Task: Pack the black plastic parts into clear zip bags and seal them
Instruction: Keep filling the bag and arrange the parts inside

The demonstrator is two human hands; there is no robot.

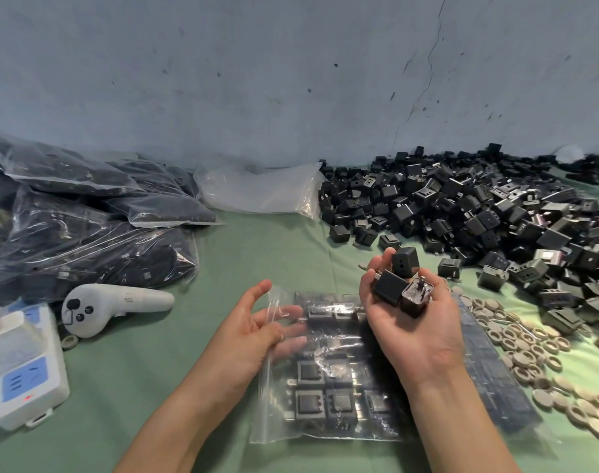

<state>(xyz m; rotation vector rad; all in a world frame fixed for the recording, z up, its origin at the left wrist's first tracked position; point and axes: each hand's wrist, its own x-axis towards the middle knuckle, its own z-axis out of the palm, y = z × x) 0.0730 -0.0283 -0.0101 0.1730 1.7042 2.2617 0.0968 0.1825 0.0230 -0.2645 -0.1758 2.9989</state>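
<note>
The heap of loose black plastic parts (478,206) runs past the right edge; the right hand (420,336) hides part of the clear zip bag (274,411).

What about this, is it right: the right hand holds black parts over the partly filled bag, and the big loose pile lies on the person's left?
Not quite: the head view shows the loose pile on the person's right, by the wall. The right hand does hold black parts over the partly filled bag.
</note>
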